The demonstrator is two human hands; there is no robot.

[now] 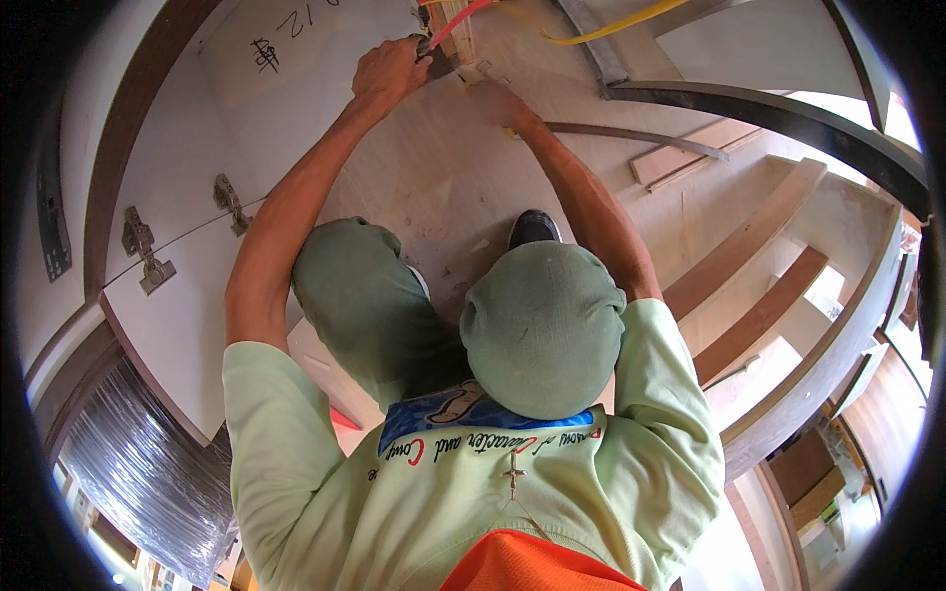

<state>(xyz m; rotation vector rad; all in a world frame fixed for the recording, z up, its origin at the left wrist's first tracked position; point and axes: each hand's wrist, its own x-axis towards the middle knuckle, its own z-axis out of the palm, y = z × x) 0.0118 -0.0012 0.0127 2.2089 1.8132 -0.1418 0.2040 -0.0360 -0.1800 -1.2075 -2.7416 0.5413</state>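
Observation:
At the top, my left hand (392,71) is closed around a dark grey, metal-looking piece (438,65) at the foot of an upright wooden post (455,32). My right hand (501,104) is close by on the other side, low over the pale wooden board. Its fingers are smeared by motion, so whether it holds anything is unclear. A small yellow part (510,132) shows beneath the right hand, beside a long, thin dark strip (631,136) that runs off to the right. A pink-red strap (459,20) hangs across the post.
My knees are bent over the pale board (434,148). Metal hinges (146,246) sit on white panels at left, above a plastic-wrapped roll (148,463). Wooden slats (759,236) and a curved dark edge (788,113) stand at right. A yellow strap (616,30) crosses the top.

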